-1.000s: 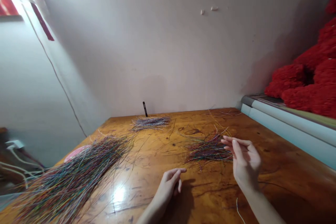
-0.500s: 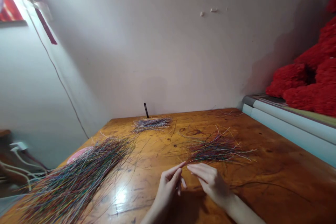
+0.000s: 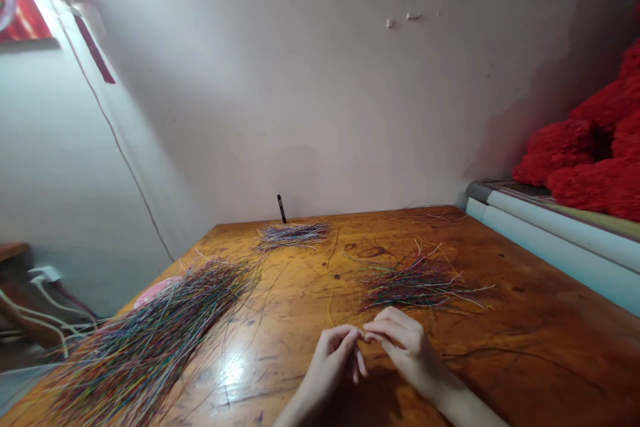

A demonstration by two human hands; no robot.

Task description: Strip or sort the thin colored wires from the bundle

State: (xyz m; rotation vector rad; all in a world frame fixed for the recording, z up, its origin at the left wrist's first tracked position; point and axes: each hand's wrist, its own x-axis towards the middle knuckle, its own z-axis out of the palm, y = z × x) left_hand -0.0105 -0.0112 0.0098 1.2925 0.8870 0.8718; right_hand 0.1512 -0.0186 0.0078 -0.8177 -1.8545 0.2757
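Along the near edge of the wooden tabletop [image 3: 525, 353], our left hand [image 3: 330, 367] and right hand [image 3: 407, 347] meet; both are closed in a pinch, their fingertips [image 3: 353, 331] touching; we cannot tell whether a thin wire lies between them. Just beyond the hands, and not touching them, lies a loose bunch of coloured wires [image 3: 415, 283]; a much bigger spread of coloured wires [image 3: 150, 330] fans across the left of the tabletop, partly over a pink round thing [image 3: 156, 291]; a small bunch of wires [image 3: 293, 235] lies by the far edge, just before a black stick [image 3: 282, 208] standing upright by the wall [image 3: 300, 80]; red fluffy stuff [image 3: 580, 153] heaps on a white ledge [image 3: 550, 233] past the right edge.
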